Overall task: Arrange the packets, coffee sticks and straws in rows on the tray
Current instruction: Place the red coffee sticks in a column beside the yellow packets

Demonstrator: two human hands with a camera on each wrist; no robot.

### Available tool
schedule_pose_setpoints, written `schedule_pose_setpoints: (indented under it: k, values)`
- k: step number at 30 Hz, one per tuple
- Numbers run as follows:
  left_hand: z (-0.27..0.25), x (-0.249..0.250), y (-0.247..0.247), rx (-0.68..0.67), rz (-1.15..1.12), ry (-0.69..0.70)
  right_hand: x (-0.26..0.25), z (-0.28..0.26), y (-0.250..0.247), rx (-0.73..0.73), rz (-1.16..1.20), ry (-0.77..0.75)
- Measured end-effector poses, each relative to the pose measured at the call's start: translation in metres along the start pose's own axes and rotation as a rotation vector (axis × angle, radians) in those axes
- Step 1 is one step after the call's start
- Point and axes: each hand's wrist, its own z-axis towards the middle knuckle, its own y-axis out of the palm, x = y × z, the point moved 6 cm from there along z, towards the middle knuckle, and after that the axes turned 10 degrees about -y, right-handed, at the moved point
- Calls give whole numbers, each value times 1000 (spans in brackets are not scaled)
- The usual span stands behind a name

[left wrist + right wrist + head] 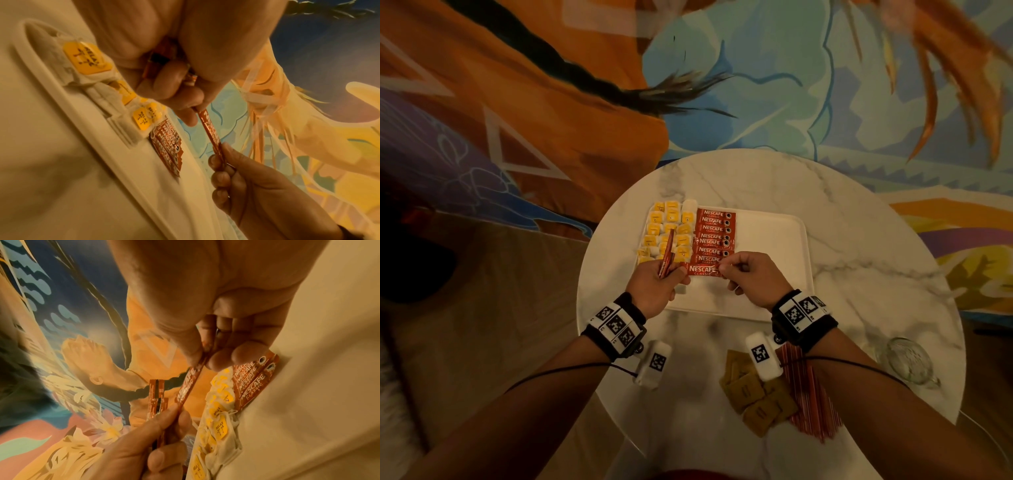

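Observation:
A white tray [767, 246] holds rows of yellow tea packets [669, 226] on its left and a column of red coffee sticks [714, 233] beside them. One coffee stick [702, 270] hangs level just above the tray's near part, below that column. My left hand [681, 273] pinches its left end and also grips a spare bundle of sticks [667, 257] that points up over the packets. My right hand [722, 268] pinches the stick's right end. The right wrist view shows this stick [187, 391] edge-on between both hands.
On the round marble table [842, 212], near me, lie brown packets [756, 397] and a bundle of red striped straws [811, 401]. A glass [909, 359] stands at the right edge. The tray's right half is bare. A painted wall lies beyond.

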Motion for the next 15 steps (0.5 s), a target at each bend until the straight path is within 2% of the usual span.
schedule_pose_setpoints:
  k: [3,7,12,15]
  values:
    - [1,-1,0,-10,-5,-5,1,-1,-5,-1,-21,2]
    - [2,-3,-2,16,-15,-48,9,1,-17,75,-51,45]
    - [5,-9,-6,1,-97,-125,39,4,-15,-15,-235,188]
    - [3,-10,-7,-14,-147,-152,44,4,-9,-4,-259,247]
